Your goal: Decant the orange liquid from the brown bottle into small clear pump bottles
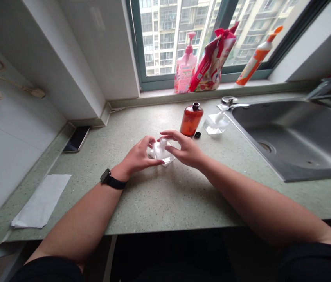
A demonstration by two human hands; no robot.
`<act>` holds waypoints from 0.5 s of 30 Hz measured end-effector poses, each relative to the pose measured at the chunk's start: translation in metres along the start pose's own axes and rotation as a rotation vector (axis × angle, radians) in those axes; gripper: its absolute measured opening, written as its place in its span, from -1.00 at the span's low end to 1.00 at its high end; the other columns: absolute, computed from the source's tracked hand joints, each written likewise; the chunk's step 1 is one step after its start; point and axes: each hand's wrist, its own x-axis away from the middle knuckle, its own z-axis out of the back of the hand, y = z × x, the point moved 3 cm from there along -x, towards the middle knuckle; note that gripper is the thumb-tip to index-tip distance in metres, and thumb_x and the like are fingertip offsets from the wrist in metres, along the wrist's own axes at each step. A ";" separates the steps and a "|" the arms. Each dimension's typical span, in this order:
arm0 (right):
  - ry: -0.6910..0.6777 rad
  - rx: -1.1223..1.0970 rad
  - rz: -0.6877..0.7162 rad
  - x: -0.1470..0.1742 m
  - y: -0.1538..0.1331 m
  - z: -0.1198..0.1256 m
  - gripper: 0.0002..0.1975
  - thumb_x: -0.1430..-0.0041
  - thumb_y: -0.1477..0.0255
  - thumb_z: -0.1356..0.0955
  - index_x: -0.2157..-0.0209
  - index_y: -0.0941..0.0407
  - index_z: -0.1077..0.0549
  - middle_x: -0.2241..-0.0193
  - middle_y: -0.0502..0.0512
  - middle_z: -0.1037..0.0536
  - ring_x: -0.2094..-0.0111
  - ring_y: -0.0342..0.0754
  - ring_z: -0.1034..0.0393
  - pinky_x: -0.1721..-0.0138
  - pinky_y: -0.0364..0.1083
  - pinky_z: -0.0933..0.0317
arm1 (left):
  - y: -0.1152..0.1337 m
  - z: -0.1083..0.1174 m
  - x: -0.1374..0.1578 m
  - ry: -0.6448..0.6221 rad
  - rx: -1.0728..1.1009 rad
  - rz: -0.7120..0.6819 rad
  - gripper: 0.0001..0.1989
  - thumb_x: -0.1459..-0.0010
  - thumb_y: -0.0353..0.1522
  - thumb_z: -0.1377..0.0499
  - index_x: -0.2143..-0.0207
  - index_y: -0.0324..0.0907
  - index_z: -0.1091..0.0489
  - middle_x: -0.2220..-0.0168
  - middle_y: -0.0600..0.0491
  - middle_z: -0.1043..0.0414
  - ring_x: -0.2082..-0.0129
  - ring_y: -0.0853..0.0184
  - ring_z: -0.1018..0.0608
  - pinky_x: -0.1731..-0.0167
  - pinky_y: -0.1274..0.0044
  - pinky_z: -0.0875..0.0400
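On the counter in front of me stands a small clear square bottle (166, 157) with a whitish pump head (162, 143) on top. My left hand (138, 157) grips the bottle's body from the left, thumb at the near side and fingers behind. From the right, my right hand (184, 149) curls its thumb and fingers around the pump head; part of the contact is hidden. Just behind it, an amber bottle (191, 120) stands upright with its neck uncapped. A black cap (197, 134) lies beside that bottle. Farther right is a second clear pump bottle (216, 123).
A steel sink (283, 172) takes up the right side, with a faucet (231, 105) at its corner. A phone (77, 139) and folded white paper (42, 201) lie at left. On the windowsill stand a pink pump bottle (185, 74), a red pouch (212, 64) and an orange-white bottle (255, 60).
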 end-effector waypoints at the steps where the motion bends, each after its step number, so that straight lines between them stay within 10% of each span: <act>1: -0.012 -0.013 0.000 0.000 0.001 0.000 -0.57 -0.31 0.36 -0.43 -0.20 -0.03 -0.48 -0.08 0.15 -0.67 -0.16 0.11 -0.57 -0.26 0.20 -0.40 | -0.001 0.000 0.000 0.003 -0.003 0.001 -0.31 0.04 -0.07 -0.55 -0.02 -0.05 -0.31 -0.04 -0.03 -0.51 -0.04 0.06 -0.59 -0.08 0.23 -0.51; 7: -0.030 -0.225 -0.122 0.000 0.007 0.004 -0.44 -0.27 0.04 -0.47 -0.21 -0.05 -0.46 -0.09 0.19 -0.68 -0.24 0.18 -0.52 -0.26 0.23 -0.37 | -0.001 -0.001 -0.001 0.000 0.030 0.008 -0.29 0.07 -0.04 -0.56 -0.01 -0.06 -0.31 -0.07 -0.05 -0.51 -0.04 0.06 -0.60 -0.06 0.23 -0.53; 15: 0.275 -0.264 -0.173 -0.002 0.009 0.016 -0.45 -0.40 -0.14 -0.27 -0.03 0.02 -0.52 0.30 0.09 -0.74 -0.05 0.13 -0.63 -0.34 0.22 -0.25 | 0.001 0.000 -0.001 -0.007 0.026 0.037 -0.25 0.08 -0.05 -0.58 -0.04 -0.07 -0.30 -0.09 -0.08 -0.50 -0.02 0.05 -0.61 -0.05 0.19 -0.53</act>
